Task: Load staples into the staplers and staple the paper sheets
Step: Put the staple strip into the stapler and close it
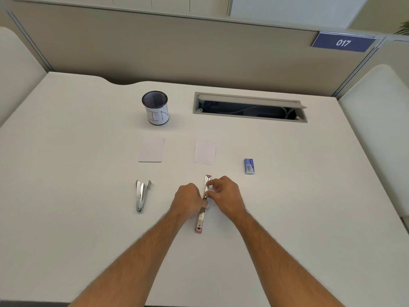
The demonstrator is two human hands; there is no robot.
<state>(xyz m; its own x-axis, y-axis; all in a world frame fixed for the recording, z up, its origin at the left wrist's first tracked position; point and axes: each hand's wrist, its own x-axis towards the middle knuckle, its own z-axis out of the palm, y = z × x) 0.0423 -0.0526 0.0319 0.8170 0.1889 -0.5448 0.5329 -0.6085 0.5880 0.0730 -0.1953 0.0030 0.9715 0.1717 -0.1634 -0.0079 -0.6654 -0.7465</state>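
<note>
Pink stapler opened flat, gripped by left hand, pinched by right hand | silver stapler left | staple box right | paper sheets beyond

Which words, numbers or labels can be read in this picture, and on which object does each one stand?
"017": white digits on the blue sign fixed to the partition at the upper right.
"IN": handwritten dark letters on the white paper around the mesh cup; something may stand before them, but it is unclear.
Small blue staple box: it carries print, too small and blurred to read.
The two staplers and the two paper sheets show no readable text.
</note>
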